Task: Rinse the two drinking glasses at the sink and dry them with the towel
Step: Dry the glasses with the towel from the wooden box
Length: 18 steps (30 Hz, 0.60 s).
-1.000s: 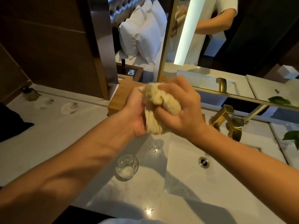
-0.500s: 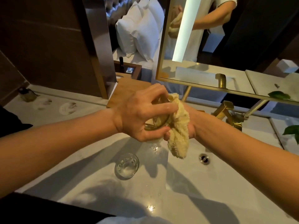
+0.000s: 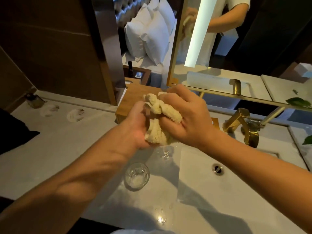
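Observation:
A cream towel (image 3: 162, 122) is bunched between both hands above the left end of the sink (image 3: 236, 191). My left hand (image 3: 136, 125) grips from the left; a glass is presumably wrapped inside the towel, almost fully hidden. My right hand (image 3: 187, 115) presses the towel from the right and top. A second clear glass (image 3: 137, 176) stands upright on the white counter (image 3: 55, 149) just left of the basin, below my hands.
A gold faucet (image 3: 239, 122) stands at the sink's back right, with the drain (image 3: 218, 169) in the basin. A wooden box (image 3: 135, 98) sits behind my hands. Gold-framed mirror (image 3: 219, 48) behind. Small bottle (image 3: 34, 101) and coasters far left. Plant leaves (image 3: 298, 102) at right.
Half a second ago my left hand was on top with the glass rim showing and the towel hanging down. Now the towel is bunched over the glass and my right hand covers it.

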Available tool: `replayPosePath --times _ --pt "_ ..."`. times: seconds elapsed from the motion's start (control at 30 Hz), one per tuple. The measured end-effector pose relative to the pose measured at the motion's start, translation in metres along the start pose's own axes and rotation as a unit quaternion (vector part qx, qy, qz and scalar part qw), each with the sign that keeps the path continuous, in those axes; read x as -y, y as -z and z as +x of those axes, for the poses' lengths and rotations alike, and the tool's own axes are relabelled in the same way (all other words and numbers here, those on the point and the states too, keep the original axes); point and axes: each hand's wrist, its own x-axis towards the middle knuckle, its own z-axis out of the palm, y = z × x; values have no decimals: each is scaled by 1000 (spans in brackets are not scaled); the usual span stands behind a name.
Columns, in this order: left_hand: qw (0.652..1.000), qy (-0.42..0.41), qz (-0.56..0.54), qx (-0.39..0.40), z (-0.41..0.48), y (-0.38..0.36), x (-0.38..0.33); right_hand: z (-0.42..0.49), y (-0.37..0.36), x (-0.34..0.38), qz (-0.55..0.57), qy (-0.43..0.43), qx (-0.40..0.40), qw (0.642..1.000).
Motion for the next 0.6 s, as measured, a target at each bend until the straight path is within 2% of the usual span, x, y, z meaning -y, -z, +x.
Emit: replayPosePath --times 0.03,0.07,0.1,0.13,0.17,0.2,0.23,0.3,0.33,0.37,0.4,0.43,0.47,0.53,0.57,0.6 --pt "1000 -19 3 11 -1 -3 -6 2 1 0 9 3 -32 999" --pt "997 -74 17 19 1 -8 -6 2 -2 3 34 -20 -71 997" --pt "982 -183 49 5 9 -10 0 2 -8 9 78 -83 -113 987" --pt "939 -322 116 -22 15 -10 9 1 -16 14 147 -190 -150 959" --pt "860 -456 221 -70 19 -9 20 0 -23 18 234 -316 -177 902" --pt "751 -563 326 -112 21 -2 29 -3 -28 21 329 -437 -181 817" --pt "649 -628 412 -120 20 6 32 -5 -29 21 428 -527 -146 719" --pt "506 -677 534 -22 16 25 28 -4 -20 23 598 -609 4 521" --pt "442 -684 578 49 19 34 20 -3 -12 27 627 -615 85 470" --pt "382 -684 611 112 16 37 12 -2 -5 29 626 -616 139 458" --pt "338 -681 629 161 16 38 3 -1 0 28 607 -619 173 467" --pt "311 -679 639 187 16 37 -4 1 6 30 596 -617 197 475" --pt "300 -683 638 190 14 35 -6 2 9 30 583 -619 200 487" --pt "304 -689 645 133 11 33 4 4 7 30 552 -629 177 518" --pt "320 -678 657 77 13 33 12 3 3 30 542 -635 146 531" --pt "351 -657 667 10 15 33 22 1 -2 28 533 -634 98 552"
